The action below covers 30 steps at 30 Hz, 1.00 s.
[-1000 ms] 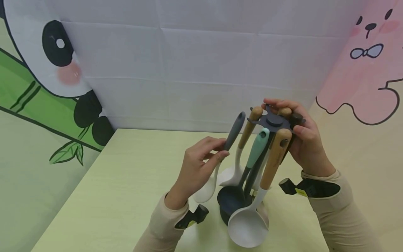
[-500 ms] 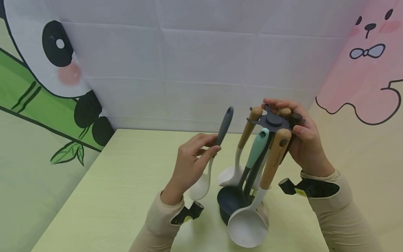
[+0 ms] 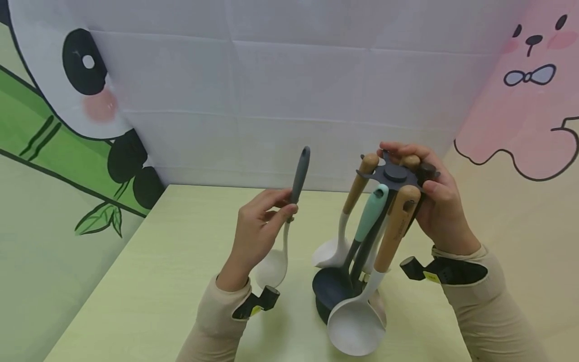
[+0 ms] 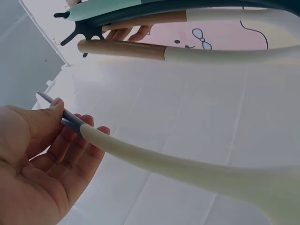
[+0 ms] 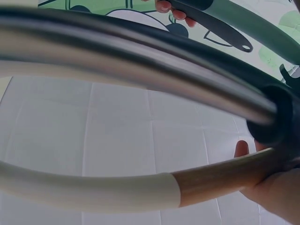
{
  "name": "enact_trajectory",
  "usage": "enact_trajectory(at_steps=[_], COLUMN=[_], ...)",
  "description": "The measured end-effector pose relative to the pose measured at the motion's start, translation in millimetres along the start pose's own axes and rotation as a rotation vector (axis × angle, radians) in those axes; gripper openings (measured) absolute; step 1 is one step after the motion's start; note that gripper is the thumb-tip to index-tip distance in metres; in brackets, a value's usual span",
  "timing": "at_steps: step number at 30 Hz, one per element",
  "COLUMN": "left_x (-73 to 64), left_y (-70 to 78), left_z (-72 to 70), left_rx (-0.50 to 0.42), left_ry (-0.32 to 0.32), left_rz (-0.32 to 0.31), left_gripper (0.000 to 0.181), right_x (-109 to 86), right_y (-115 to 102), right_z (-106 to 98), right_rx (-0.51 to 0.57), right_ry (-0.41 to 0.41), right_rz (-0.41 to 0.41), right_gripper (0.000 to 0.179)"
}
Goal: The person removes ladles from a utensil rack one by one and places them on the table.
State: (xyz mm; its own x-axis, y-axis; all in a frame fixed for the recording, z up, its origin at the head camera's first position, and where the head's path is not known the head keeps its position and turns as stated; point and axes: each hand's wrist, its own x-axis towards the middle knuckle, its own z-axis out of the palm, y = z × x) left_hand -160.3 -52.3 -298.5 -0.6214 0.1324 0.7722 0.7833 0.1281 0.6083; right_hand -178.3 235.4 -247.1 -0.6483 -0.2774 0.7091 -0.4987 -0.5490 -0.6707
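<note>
Since the earlier frame, the left hand (image 3: 262, 221) and its spoon (image 3: 300, 176) had shifted left across the head view, widening the gap to the rack (image 3: 394, 173), while the right hand (image 3: 441, 201) and the rack had stayed nearly in place. Near the centre of that view, the left hand pinched the spoon's gray handle between thumb and fingers. The handle pointed up with a slight lean to the right, and the white bowl hung below, partly behind the wrist. At the right of the frame, the right hand gripped the rack's dark top, its thumb beside a dark handle (image 3: 426, 172).

Around the rack, the green-handled ladle (image 3: 371, 213) hung with its dark bowl low in the frame. Just right of it leaned the wooden-handled ladle (image 3: 396, 229), its white bowl near the bottom edge. On the rack's left side hung a white-headed utensil (image 3: 356, 188), also with a wooden handle. Pale yellow, the surface (image 3: 181, 261) spread across the lower half. Behind it rose a white sheet (image 3: 289, 90), with a panda (image 3: 86, 63) at upper left and a pink bear (image 3: 520, 115) at upper right. Each sleeve bore 1 small black camera (image 3: 258, 302).
</note>
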Motion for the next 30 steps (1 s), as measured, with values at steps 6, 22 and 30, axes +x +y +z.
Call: enact_trajectory(at_steps=[6, 22, 30], left_x=[-0.2, -6.0, -8.8], left_y=[-5.8, -21.0, -27.7], left_z=[-6.5, -19.3, -29.0], left_rx=[0.016, 0.107, 0.157], left_ry=[0.020, 0.075, 0.115], left_rz=[-0.031, -0.131, -0.187], left_gripper=[0.025, 0.023, 0.024], right_x=[2.4, 10.5, 14.4], right_y=[1, 4, 6], right_z=[-7, -23, -30], right_rx=[0.039, 0.051, 0.061], right_ry=[-0.005, -0.013, -0.029], right_rz=[-0.006, -0.008, -0.004], right_gripper=[0.042, 0.042, 0.042])
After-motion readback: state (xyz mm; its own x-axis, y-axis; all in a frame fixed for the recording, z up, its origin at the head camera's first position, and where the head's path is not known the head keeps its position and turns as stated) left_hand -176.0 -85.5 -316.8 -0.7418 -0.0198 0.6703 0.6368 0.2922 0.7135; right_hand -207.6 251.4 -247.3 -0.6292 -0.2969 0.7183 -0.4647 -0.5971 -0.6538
